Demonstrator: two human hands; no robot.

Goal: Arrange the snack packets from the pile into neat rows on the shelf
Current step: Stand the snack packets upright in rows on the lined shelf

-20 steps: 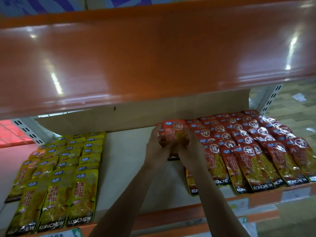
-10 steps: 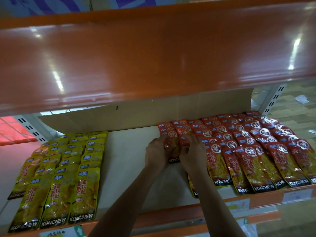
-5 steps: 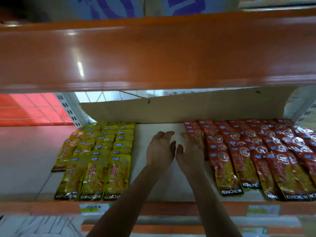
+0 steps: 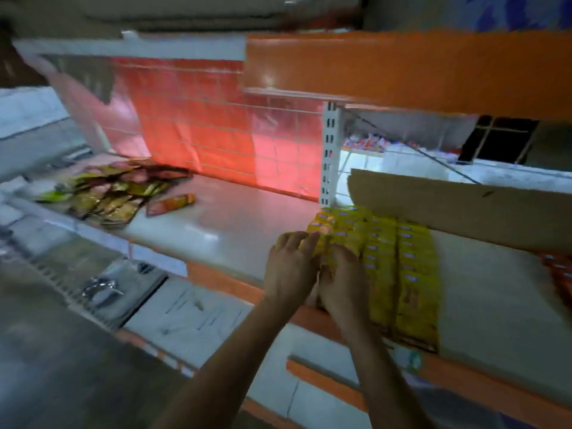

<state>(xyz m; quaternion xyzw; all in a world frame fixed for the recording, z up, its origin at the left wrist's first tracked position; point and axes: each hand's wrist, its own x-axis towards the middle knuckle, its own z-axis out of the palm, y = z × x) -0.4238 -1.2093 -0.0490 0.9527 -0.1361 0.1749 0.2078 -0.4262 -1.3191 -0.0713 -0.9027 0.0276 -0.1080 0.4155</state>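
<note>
The pale shelf board with an orange front edge (image 4: 216,233) carries everything. On it lies a block of glossy yellow snack packets (image 4: 402,267), set flat in neat overlapping rows running from the front edge to the back. Above that block hangs a glossy orange upper shelf (image 4: 402,66). Left of the block and behind it stands a red back panel crossed by a wire grid (image 4: 223,144). A sheet of brown cardboard (image 4: 464,212) leans just behind the block and runs off to its right.

Well to the left of the block, a loose pile of mixed yellow and reddish packets (image 4: 108,193) sprawls on the board. A single orange-red packet (image 4: 171,204) lies just beside the pile, on the block's side.

The left hand (image 4: 291,270) rests on the block's leftmost column, fingers straight and flat, gripping nothing. The right hand (image 4: 343,283) touches it and also lies on the packets. Blur hides whether its fingers pinch one.

A white slotted upright post (image 4: 329,150) rises at the block's back left corner. Red packets (image 4: 557,274) show at the far right, well apart from the block.
</note>
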